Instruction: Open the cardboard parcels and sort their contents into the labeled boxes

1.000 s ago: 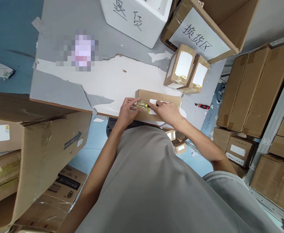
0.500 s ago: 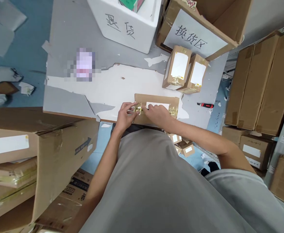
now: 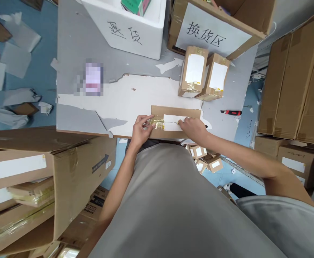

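Observation:
A flat brown cardboard box (image 3: 175,134) lies at the table's near edge. Clear tape covers its left end, and a white label (image 3: 171,126) on top has a dark line along its middle. My left hand (image 3: 142,129) holds the box's left end, thumb and forefinger on the taped part, the other fingers curled. In my right hand (image 3: 196,129), closed over the label's right part, is a utility knife (image 3: 178,122). Its yellow tip and thin blade show at the left of the fist, and a dark end pokes out at the right; the fingers hide the rest.
Two labelled cartons (image 3: 193,71) stand beyond the box. Behind are a white foam bin (image 3: 135,36) and a large open carton (image 3: 213,32). A red-black cutter (image 3: 231,112) lies at right. A big carton with parcels (image 3: 84,172) stands at left.
My right hand has slid rightward along the box with the utility knife, away from my left hand. The left hand stays at the box's left end. The whole view has shifted slightly.

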{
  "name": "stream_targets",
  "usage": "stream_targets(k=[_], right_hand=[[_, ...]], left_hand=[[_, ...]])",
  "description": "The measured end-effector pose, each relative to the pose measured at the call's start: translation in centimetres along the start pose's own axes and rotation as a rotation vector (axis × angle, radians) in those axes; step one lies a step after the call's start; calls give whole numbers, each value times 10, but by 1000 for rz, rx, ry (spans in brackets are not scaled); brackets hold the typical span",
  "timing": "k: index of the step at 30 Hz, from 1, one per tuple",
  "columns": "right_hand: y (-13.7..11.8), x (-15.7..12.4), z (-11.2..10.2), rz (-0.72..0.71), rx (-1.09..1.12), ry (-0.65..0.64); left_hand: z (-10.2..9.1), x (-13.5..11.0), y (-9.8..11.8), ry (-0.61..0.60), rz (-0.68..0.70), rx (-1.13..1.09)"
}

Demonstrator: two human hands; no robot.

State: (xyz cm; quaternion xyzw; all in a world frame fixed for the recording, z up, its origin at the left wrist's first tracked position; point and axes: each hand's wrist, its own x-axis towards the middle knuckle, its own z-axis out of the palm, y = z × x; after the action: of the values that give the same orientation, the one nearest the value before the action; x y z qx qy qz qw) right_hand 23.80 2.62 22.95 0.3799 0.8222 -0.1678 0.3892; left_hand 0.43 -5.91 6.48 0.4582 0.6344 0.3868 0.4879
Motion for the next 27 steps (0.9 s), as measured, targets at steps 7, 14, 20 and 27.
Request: stream_targets(k=[7, 14, 20, 27], right_hand=[[13, -2, 1, -50, -41, -44], [-40, 28, -17, -138, 74, 86], [-24, 6, -5, -10, 100, 6], [16, -30, 33, 68, 77, -18]], left_hand=[[-20, -2, 7, 61, 10, 62], [-50, 2, 8, 461, -6, 405], [-47, 10, -6, 514, 9, 398], [-44, 13, -6, 516, -8, 405]])
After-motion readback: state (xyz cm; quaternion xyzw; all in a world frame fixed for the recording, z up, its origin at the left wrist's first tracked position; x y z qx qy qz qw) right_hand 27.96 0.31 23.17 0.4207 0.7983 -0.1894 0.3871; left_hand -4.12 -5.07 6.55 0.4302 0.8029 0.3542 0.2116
